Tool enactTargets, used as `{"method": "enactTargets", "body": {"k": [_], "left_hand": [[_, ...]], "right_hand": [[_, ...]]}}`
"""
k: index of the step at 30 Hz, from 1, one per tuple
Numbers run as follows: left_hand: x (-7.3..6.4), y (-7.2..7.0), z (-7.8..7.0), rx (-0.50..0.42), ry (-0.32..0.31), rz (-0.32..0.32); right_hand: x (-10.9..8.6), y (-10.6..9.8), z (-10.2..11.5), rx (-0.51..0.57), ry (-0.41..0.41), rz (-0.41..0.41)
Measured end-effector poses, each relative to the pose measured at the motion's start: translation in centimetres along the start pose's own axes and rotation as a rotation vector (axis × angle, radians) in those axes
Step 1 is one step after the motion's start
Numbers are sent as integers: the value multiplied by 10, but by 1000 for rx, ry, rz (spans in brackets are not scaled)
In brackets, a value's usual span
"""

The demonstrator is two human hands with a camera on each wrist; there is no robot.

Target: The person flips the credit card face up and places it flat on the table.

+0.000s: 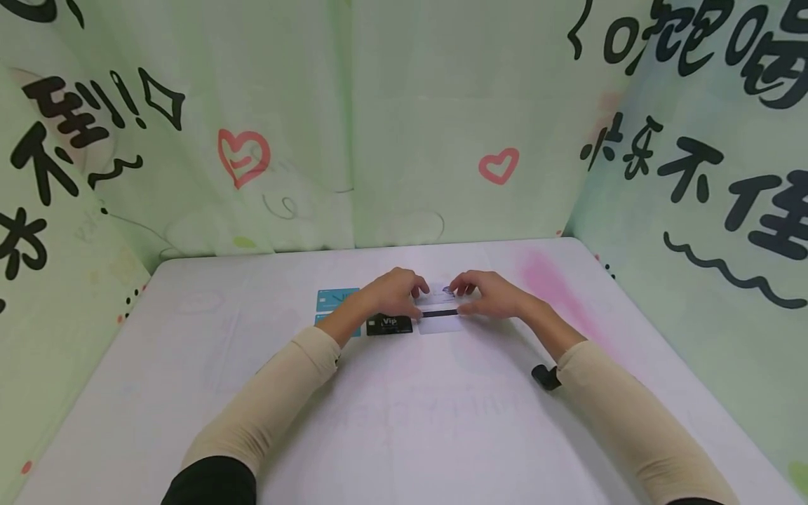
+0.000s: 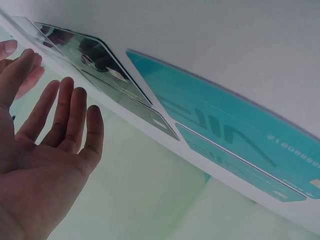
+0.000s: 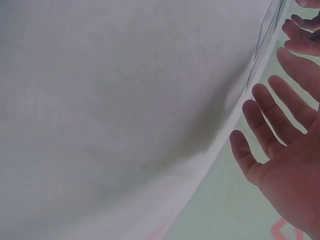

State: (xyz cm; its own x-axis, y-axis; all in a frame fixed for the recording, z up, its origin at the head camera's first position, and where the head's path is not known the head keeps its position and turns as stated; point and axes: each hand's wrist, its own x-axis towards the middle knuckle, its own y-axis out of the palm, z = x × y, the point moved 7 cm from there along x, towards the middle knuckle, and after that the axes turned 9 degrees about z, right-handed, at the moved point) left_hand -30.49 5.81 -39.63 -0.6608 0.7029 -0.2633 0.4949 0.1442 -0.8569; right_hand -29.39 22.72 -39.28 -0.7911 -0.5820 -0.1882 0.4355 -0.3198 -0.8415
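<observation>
Two pale cards lie one above the other on the table; the nearer card (image 1: 440, 325) has a black stripe along its top, and the farther card (image 1: 435, 299) bears a small dark print. My left hand (image 1: 393, 291) is at their left side, fingers loosely bent, with the thumb near the stripe. From the right, my right hand (image 1: 494, 294) faces it, its fingertips close to the farther card's print. Both wrist views show spread, relaxed fingers with nothing gripped. Left of the pale cards are a black "Vip" card (image 1: 389, 325) and a second dark card (image 2: 127, 95).
Two blue cards, the farther blue card (image 1: 334, 299) and the nearer blue card (image 2: 240, 172), are stacked in a column at the left, partly behind my left forearm. A white cloth covers the table (image 1: 404, 421). Pale green printed curtains (image 1: 404, 140) enclose its back and sides.
</observation>
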Motion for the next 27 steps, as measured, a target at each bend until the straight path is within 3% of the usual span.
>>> {"method": "enactTargets", "body": {"k": [13,27], "left_hand": [[-1,11,-12,33,10,48],[2,16,-17,119,19,73]], "right_hand": [[-8,8,10,-57,-37,50],[-8,14,7,-94,10,81]]}}
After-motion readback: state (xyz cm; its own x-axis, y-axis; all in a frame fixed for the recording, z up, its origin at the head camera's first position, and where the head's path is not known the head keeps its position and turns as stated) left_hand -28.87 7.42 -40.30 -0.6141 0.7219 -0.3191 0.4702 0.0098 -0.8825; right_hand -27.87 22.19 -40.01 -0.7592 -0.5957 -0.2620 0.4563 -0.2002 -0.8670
